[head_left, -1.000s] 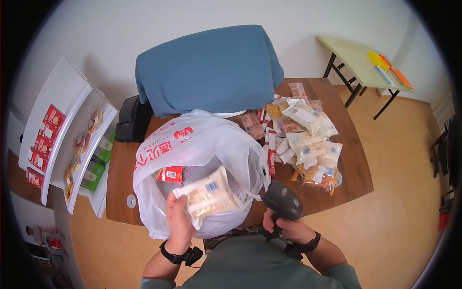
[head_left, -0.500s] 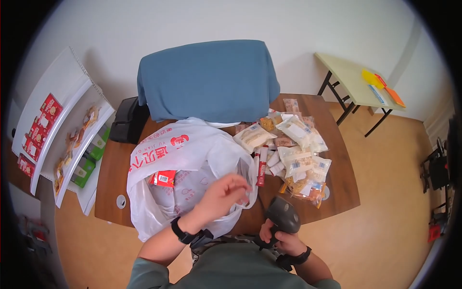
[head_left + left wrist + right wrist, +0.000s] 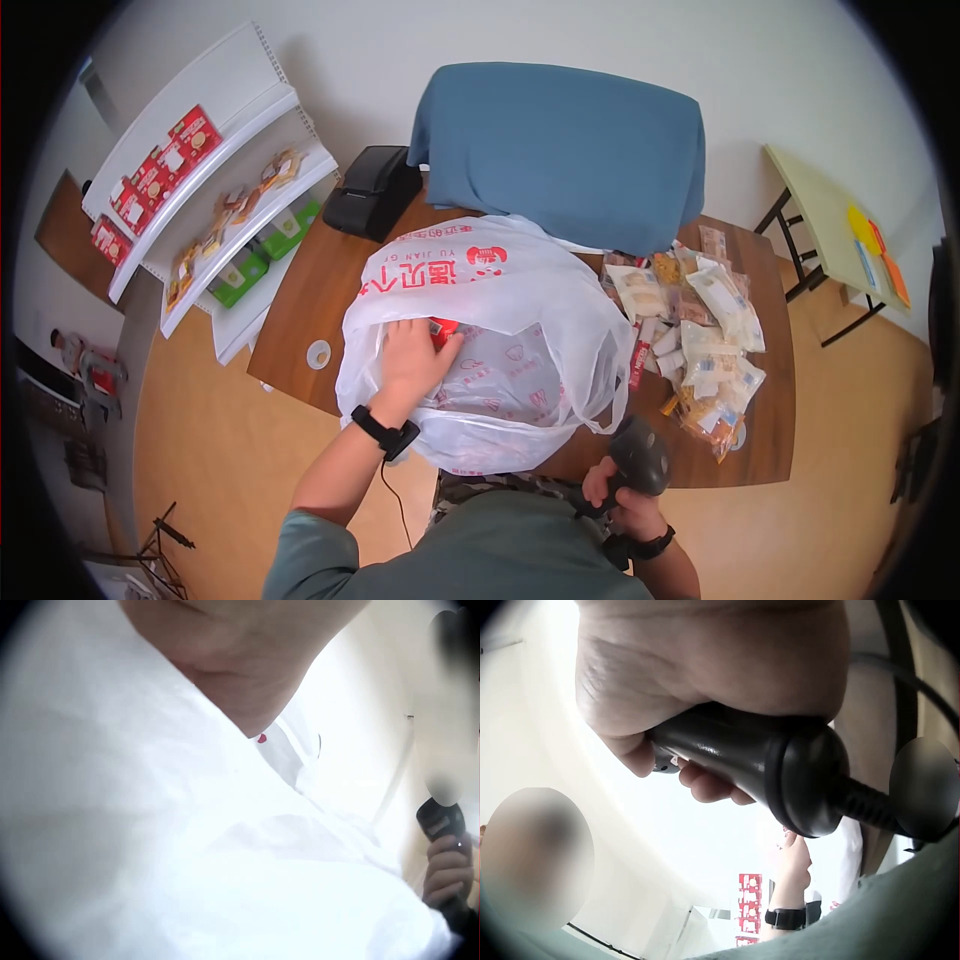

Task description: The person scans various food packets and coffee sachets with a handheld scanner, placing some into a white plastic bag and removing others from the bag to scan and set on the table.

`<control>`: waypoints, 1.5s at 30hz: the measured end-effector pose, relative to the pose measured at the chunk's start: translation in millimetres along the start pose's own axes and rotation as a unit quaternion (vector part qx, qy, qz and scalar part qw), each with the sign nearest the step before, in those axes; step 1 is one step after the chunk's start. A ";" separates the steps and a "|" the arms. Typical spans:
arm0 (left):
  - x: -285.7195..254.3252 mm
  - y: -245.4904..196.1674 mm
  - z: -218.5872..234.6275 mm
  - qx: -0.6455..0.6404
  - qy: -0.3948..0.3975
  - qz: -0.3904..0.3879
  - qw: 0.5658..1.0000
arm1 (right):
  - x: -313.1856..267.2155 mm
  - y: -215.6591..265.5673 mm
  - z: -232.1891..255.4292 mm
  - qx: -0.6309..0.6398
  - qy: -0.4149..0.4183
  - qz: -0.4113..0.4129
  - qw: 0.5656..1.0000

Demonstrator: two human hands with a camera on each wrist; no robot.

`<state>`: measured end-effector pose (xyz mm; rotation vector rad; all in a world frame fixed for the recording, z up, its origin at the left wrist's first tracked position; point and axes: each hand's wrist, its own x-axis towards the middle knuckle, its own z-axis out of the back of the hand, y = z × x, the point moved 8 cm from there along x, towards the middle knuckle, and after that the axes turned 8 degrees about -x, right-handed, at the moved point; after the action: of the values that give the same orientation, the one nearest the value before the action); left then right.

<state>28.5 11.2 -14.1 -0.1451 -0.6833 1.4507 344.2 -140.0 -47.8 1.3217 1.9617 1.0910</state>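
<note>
My left hand (image 3: 410, 360) reaches into the mouth of a white plastic bag with red print (image 3: 520, 285). Its thumb is spread away from the fingers, and a red packet (image 3: 443, 330) shows between them, partly covered by the hand. In the left wrist view, white bag film fills most of the picture below the wrist. My right hand (image 3: 628, 498) grips a black barcode scanner (image 3: 640, 457) by its handle, low at the table's front edge. The right wrist view shows the fingers wrapped round that handle (image 3: 727, 754), with a cable leaving its end.
Several clear food packets (image 3: 715, 375) and red-and-white sticks (image 3: 640, 355) lie heaped on the right of the wooden table (image 3: 300, 290). A blue cloth (image 3: 560, 150) covers something at the back, beside a black device (image 3: 372, 192). Shelves with red boxes (image 3: 150, 185) stand left.
The left hand laid a pale food packet onto the heap at the right, then came back to the red packet in the bag. The right hand keeps holding the scanner.
</note>
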 end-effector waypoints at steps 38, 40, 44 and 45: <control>-69.9 -96.5 -15.3 -0.487 0.260 0.208 0.807 | -1.3 -1.7 1.1 -0.127 0.046 -0.006 0.991; -73.1 -102.4 -28.6 -0.692 0.182 0.340 0.610 | -5.3 10.4 0.2 -0.060 0.073 0.041 0.995; -43.7 -137.1 -36.9 -0.756 0.187 0.326 0.536 | -14.1 24.6 8.4 -0.025 -0.031 0.035 0.999; -33.5 -148.3 -41.4 -0.765 0.199 0.311 0.527 | -15.3 21.5 15.0 -0.003 -0.035 0.049 0.998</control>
<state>178.2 -29.5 13.5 -2.2362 -1.4176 0.8814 372.4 -145.0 -37.7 1.4455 1.8594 1.0803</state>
